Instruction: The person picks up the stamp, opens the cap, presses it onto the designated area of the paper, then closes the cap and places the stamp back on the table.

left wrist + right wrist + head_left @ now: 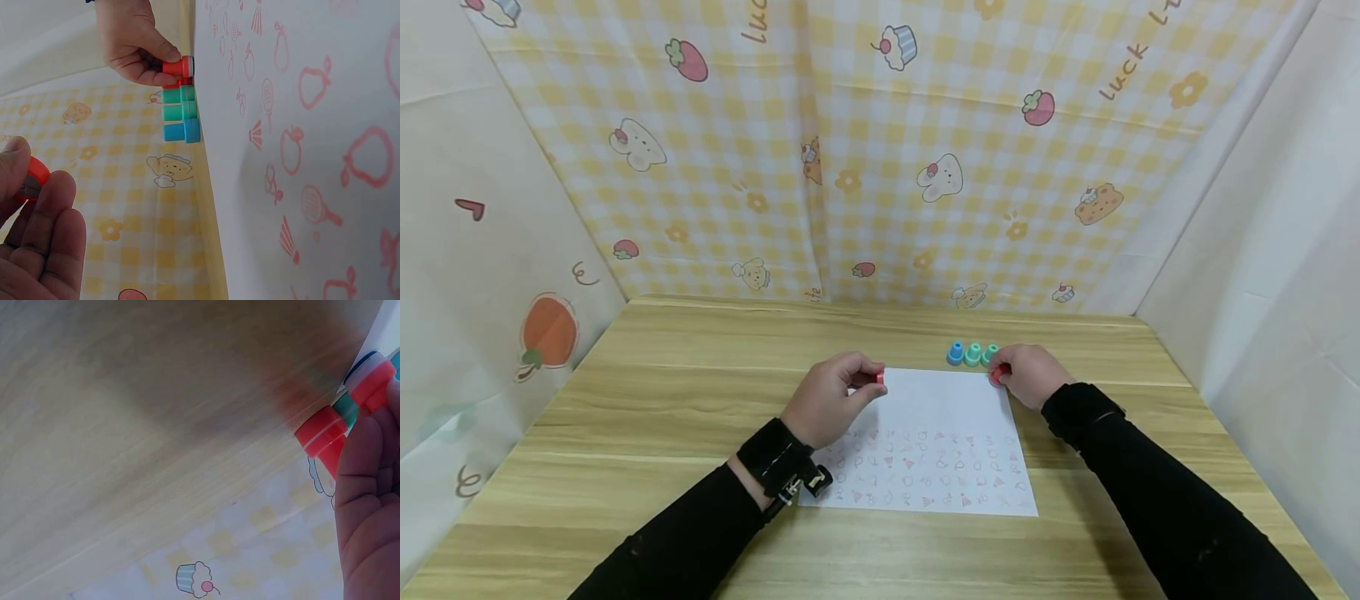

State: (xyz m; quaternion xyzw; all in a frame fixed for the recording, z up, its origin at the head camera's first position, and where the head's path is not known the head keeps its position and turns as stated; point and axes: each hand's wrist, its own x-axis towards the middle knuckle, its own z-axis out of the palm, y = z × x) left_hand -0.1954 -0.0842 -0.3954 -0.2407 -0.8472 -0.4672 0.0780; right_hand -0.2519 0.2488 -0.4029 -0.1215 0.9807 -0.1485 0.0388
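My left hand [829, 402] pinches a small red cap [39, 172] between thumb and fingers, above the paper's left part. In the left wrist view the cap's hollow side shows. My right hand [1032, 375] grips a red toy stamp [373, 381] by its narrow end, at the far right corner of the white paper [951, 400]. The stamp's wide end, with a pale band and dark rim, is uncapped. Beside it another red stamp [322, 431] stands on the table, mostly hidden in the head view. Rows of red stamped prints, among them pears and rackets, cover the paper's near part.
A blue stamp [955, 353] and two green stamps [973, 354] stand in a row just beyond the paper's far edge. The wooden table [685, 375] meets a yellow checked cloth [865, 125] behind, and white cloth hangs on both sides.
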